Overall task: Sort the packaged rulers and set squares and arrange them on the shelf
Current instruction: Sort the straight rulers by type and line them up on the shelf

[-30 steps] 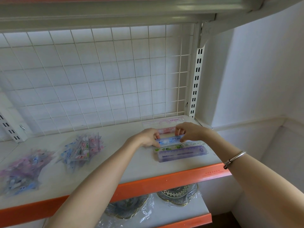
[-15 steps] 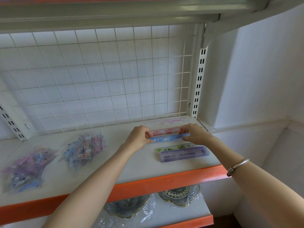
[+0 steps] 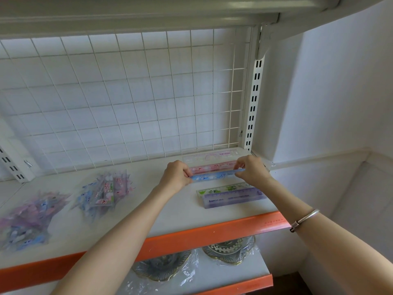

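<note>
Right of the frame's centre, above the white shelf point(image 3: 148, 209), the left hand point(image 3: 175, 176) and right hand point(image 3: 251, 169) each pinch one end of a blue ruler point(image 3: 214, 175), fingers curled, beside a pink ruler point(image 3: 212, 167).

A white shelf point(image 3: 212, 218) with an orange front edge point(image 3: 212, 235) stands in a corner of pale walls point(image 3: 340, 103). A white wire grid point(image 3: 127, 103) backs it, ending at a slotted upright point(image 3: 254, 103) at the shelf's back right corner. Another board point(image 3: 127, 13) hangs overhead and a lower one point(image 3: 234, 273) sits beneath. A ledge point(image 3: 319, 160) runs along the wall. The light is soft and even.
</note>
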Demonstrator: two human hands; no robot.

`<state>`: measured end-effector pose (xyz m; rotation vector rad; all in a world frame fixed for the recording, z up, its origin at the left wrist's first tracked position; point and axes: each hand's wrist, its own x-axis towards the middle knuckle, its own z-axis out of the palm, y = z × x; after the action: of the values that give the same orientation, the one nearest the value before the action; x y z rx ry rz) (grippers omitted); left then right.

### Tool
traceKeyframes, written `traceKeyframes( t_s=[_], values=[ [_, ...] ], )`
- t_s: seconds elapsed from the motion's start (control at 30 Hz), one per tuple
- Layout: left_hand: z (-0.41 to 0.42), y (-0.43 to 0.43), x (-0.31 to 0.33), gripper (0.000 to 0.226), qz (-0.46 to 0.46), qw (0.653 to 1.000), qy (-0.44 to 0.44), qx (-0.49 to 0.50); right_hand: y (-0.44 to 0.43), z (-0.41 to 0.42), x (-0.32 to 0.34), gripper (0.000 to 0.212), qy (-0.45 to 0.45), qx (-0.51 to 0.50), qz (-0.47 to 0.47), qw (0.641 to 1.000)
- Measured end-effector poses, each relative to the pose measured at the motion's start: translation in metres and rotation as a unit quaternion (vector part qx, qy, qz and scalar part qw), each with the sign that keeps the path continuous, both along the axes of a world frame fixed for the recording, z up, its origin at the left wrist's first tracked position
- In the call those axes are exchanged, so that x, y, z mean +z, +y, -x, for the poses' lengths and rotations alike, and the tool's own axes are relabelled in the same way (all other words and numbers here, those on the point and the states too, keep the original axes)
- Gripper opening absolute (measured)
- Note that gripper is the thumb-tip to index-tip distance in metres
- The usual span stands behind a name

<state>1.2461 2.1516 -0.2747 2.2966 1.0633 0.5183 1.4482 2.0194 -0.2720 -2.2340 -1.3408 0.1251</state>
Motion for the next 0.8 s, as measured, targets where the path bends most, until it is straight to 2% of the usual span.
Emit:
traceKeyframes(
  t_s=[0.17,0.47,0.8],
  values=[
    [-0.001,-0.002,-0.002,0.011,0.015,1.000,-0.013,-0.002,0.000,0.007,0.001,0.020,-0.010,0.005,0.016,1.000],
    [-0.001,0.000,-0.002,0.015,0.026,0.999,-0.013,-0.021,0.000,0.012,0.005,0.026,0.004,0.022,0.018,1.000],
    [0.000,0.007,0.006,0.012,0.061,0.997,0.012,-0.043,0.006,0.013,-0.003,0.032,-0.060,0.064,0.036,0.996]
  ],
)
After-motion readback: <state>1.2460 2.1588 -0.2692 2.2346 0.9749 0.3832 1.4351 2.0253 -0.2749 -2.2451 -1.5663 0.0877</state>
